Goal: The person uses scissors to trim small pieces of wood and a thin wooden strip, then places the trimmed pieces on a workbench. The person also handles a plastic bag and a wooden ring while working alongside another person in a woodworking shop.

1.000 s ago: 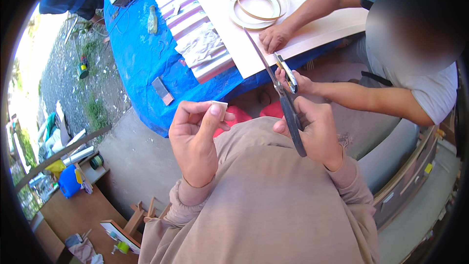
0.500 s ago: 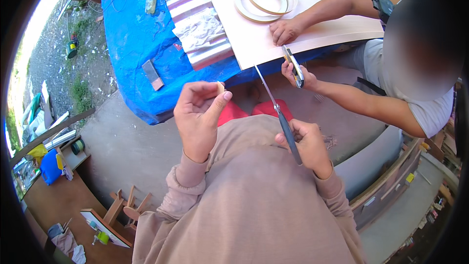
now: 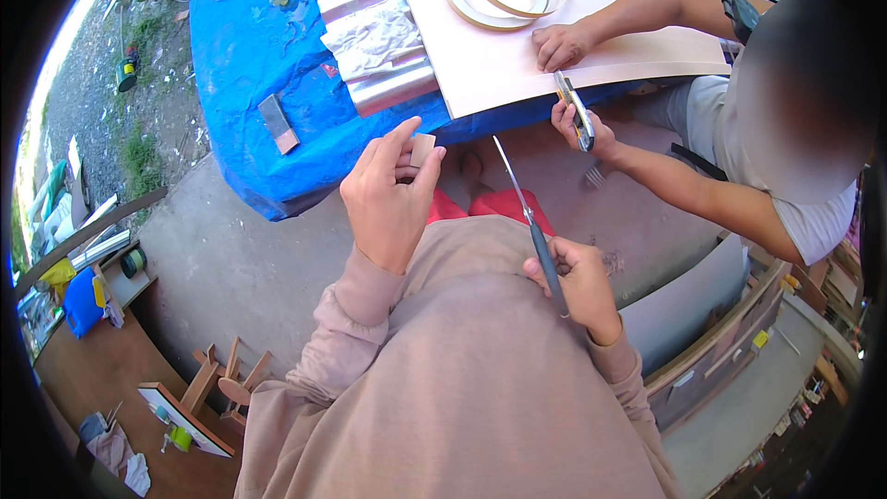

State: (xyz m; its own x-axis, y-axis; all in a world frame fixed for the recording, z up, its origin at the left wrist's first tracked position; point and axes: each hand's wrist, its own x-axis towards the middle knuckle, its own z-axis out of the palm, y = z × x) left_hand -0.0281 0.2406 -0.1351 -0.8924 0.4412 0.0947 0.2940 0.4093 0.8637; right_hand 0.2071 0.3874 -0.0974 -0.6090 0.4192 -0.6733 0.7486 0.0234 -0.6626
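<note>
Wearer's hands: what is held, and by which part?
Left hand: small piece, between thumb and fingers, exact edge unclear. Right hand: scissors, by the dark handle.

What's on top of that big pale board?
Looped pale strips and a co-worker's hand are on the board. The patch beneath that hand is covered, so it can't be seen.

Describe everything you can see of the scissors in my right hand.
The scissors have slim, straight blades that look like silvery metal, a pivot near the middle, and dark handles, perhaps plastic. They show nearly edge-on, so I can't tell whether they are open or shut. They slant across the picture, tips up and to the left, just below the blue tarp in view. Your right hand's grip is on the handles; nothing else visibly touches them.
</note>
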